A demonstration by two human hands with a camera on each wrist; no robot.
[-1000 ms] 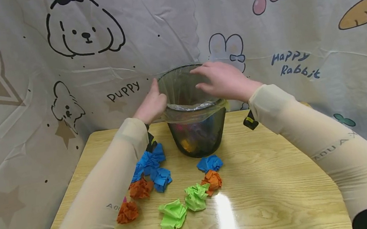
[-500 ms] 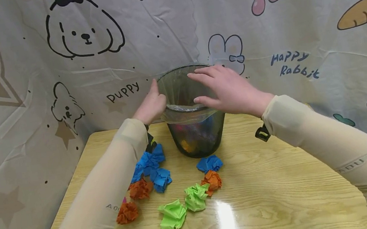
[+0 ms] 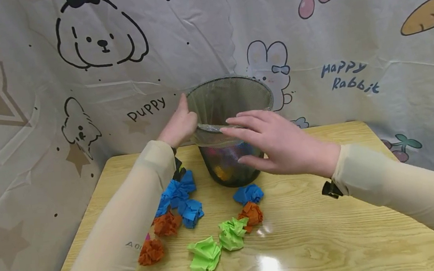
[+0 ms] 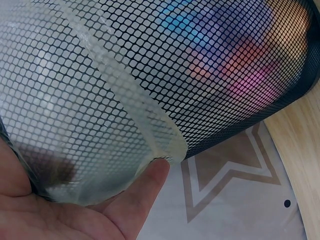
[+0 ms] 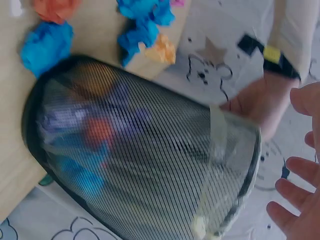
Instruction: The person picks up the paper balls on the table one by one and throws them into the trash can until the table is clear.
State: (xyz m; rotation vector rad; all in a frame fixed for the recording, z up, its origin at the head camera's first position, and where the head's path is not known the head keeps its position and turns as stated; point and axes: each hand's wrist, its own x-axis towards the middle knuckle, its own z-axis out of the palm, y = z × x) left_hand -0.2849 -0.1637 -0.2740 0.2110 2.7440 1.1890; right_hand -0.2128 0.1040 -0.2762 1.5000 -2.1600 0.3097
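A black mesh wastebasket (image 3: 250,91) with a translucent liner folded over its rim stands toward the table's far edge. Crumpled coloured paper shows through its lower mesh. My left hand (image 3: 179,124) grips the rim at the left side; in the left wrist view one finger (image 4: 150,185) presses the liner's folded edge (image 4: 170,137) on the outside. My right hand (image 3: 282,143) hovers in front of the basket's right side, fingers extended and spread, holding nothing. In the right wrist view the fingers (image 5: 295,192) of that hand are apart from the basket.
Blue paper balls (image 3: 179,193) and rust-orange ones (image 3: 167,224) lie on the wooden table (image 3: 324,230) by my left forearm. Nearer the middle are a blue ball (image 3: 248,193), an orange ball (image 3: 252,214) and two green ones (image 3: 233,233). A printed cloth (image 3: 196,21) hangs behind.
My right hand has come away from over the basket's opening, moving down and toward me, uncovering the right part of the rim. The left hand stays at the left rim.
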